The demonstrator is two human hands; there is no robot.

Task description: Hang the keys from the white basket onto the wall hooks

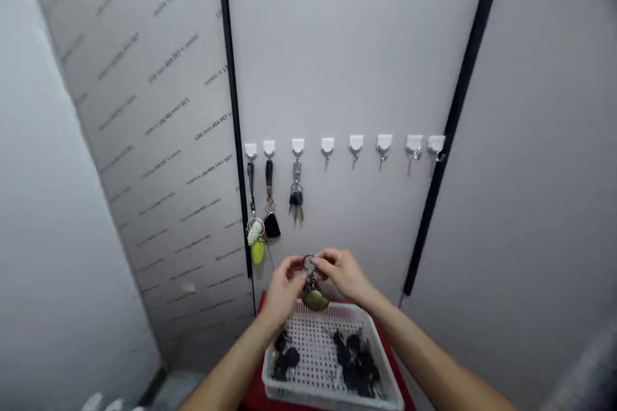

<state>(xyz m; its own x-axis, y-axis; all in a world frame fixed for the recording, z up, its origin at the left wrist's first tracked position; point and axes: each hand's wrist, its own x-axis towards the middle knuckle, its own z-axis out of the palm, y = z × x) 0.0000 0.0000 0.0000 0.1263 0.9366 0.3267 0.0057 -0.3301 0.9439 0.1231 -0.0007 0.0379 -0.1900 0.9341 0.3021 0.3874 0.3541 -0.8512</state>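
Observation:
Both my hands are raised over a white perforated basket (322, 392) and pinch the same bunch of keys. My left hand (285, 286) and my right hand (343, 273) are each closed on its metal ring (308, 263). A brass-coloured fob (315, 300) hangs from the ring just above the basket's far rim. In the basket lie two dark heaps of keys (357, 359). On the wall above runs a row of white hooks (355, 144). The three left hooks carry key bunches (295, 196); the other hooks are bare.
The basket stands on a red surface (258, 395) against a grey panelled wall. Black vertical strips (232, 103) divide the panels. A yellow-green tag (257, 247) hangs from the leftmost hook's strap. A film-covered panel fills the left side.

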